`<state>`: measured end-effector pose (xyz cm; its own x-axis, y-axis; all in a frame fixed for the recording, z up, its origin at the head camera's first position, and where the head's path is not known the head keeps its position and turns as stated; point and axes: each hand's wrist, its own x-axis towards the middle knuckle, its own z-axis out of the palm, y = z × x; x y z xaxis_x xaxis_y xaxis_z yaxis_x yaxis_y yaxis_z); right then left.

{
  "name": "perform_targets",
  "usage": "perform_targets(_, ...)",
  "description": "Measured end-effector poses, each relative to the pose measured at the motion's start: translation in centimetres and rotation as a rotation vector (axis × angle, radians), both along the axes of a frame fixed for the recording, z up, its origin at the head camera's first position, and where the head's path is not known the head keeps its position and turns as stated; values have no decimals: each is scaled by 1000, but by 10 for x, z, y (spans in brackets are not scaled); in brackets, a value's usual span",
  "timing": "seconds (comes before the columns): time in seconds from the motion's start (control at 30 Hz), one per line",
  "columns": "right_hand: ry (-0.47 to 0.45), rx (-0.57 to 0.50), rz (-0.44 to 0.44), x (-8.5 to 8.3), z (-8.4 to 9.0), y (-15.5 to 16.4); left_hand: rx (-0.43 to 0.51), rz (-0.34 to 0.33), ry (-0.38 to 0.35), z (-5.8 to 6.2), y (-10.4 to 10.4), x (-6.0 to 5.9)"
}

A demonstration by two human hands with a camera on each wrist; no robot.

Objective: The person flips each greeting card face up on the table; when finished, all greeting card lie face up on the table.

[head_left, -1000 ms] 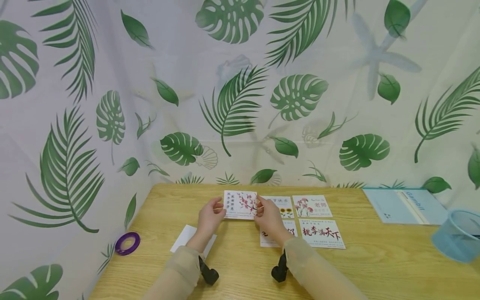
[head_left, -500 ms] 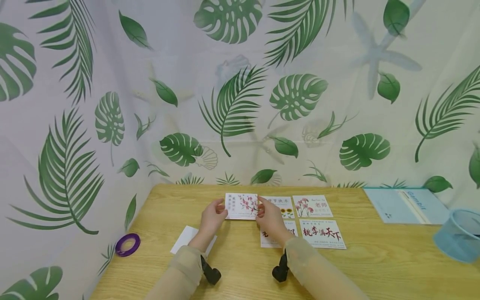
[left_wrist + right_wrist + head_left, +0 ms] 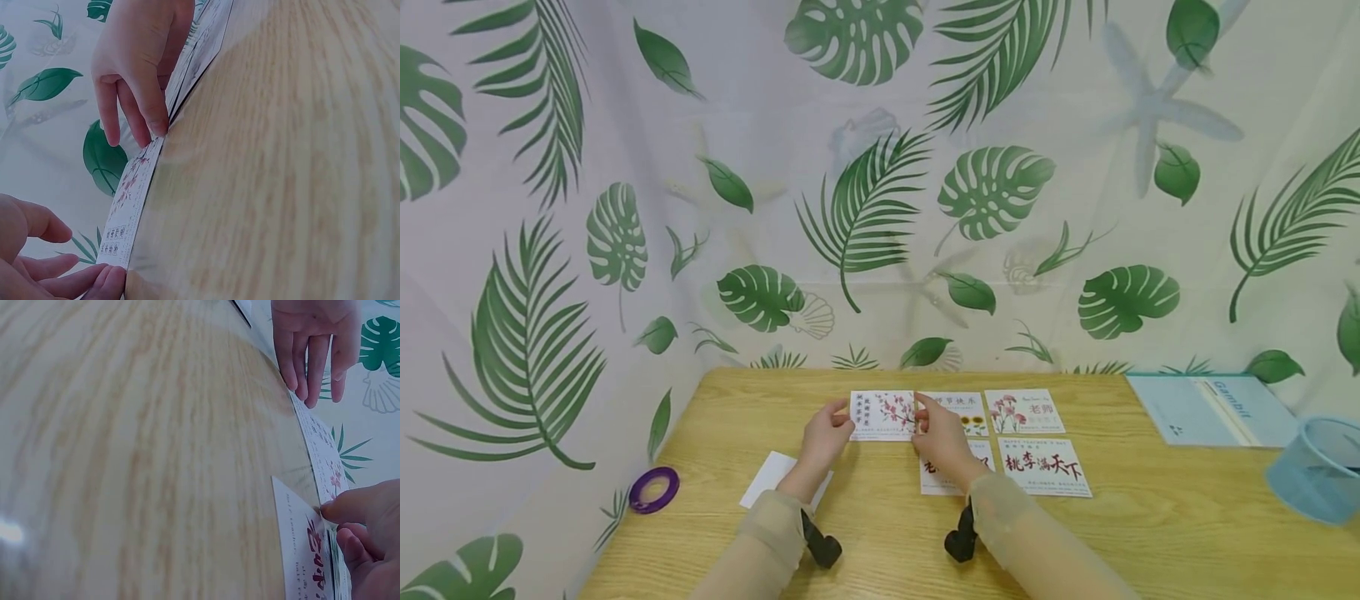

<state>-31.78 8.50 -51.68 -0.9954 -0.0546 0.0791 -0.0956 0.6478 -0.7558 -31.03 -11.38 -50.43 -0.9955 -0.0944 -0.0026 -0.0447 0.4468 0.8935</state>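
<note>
1. The blossom card (image 3: 883, 414) lay flat on the table (image 3: 1150, 533), far of centre, its right edge touching the sunflower card (image 3: 958, 412).
2. The left hand (image 3: 825, 437) touched its left edge with relaxed fingers; the right hand (image 3: 938, 440) pressed its right edge with loosely curled fingers.
3. Five printed cards lay in two rows; one white slip (image 3: 769, 475) lay near the left wrist.
4. Bare wood lay open to the left, up to the purple tape ring (image 3: 654, 488).

The head view looks down from above; both wrist views skim the table (image 3: 1150, 533) close by, sharing the blossom card (image 3: 883, 414) between the fingers.
</note>
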Motion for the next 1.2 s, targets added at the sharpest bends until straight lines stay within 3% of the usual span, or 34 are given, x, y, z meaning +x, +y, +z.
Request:
perform_targets(0.6, 52, 12, 0, 1, 1, 1, 11, -48, -38, 0, 2, 0)
perform_targets(1.2, 74, 11, -1, 2, -5, 0, -6, -49, 17, -3, -1, 3)
